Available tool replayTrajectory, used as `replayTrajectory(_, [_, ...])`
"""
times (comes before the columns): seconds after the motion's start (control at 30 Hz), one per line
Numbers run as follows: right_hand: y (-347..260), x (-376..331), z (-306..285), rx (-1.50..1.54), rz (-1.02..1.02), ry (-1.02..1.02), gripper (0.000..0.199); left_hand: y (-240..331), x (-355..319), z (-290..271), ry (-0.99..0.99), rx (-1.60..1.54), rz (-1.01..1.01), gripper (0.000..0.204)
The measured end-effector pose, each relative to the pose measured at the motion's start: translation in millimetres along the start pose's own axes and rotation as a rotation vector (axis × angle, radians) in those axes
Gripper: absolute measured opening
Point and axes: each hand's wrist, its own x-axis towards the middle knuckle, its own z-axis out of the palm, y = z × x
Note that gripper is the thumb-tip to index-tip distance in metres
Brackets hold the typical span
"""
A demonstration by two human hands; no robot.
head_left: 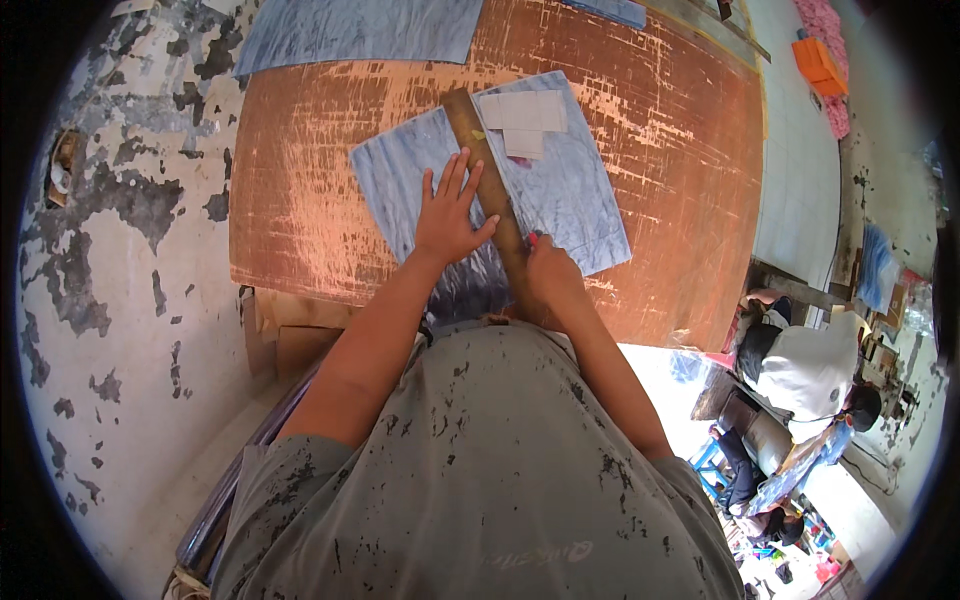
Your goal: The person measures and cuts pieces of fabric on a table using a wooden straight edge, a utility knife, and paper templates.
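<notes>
A blue-grey marbled sheet (565, 205) lies on a worn brown table, turned at an angle. Across its middle runs a long brown straightedge (490, 190), slanting from the far side toward my body. My left hand (453, 215) is open, its fingers spread over the sheet and against the straightedge's left side. Just right of the straightedge, my right hand (556, 275) is closed around a small red cutter (534, 238); most of it, blade included, is hidden by the fingers. White paper pattern pieces (525, 118) rest on the sheet's far right part.
The brown tabletop (680, 200) is scuffed and scratched. Another marbled sheet (360, 30) lies at its far left. A peeling wall (120, 280) stands on the left. At right are an orange box (820, 67) and a person in white (808, 370) seated among clutter.
</notes>
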Motion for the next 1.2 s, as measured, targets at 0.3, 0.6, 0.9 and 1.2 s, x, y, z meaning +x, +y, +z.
replayTrajectory(0.3, [6,-19,10,0.008,0.060,-0.031,0.029,4,-1,-2,-0.075,0.012,0.030,0.096])
replayTrajectory(0.6, [13,-38,20,0.078,0.092,-0.024,0.029,4,-1,1,-0.053,0.017,0.082,0.096])
replayTrajectory(0.9, [20,-52,33,0.121,0.131,-0.011,0.032,1,0,2,-0.053,0.040,0.037,0.098])
replayTrajectory(1.2, [62,-76,10,0.134,0.053,-0.038,0.040,-6,-3,2,-0.041,0.024,0.063,0.098])
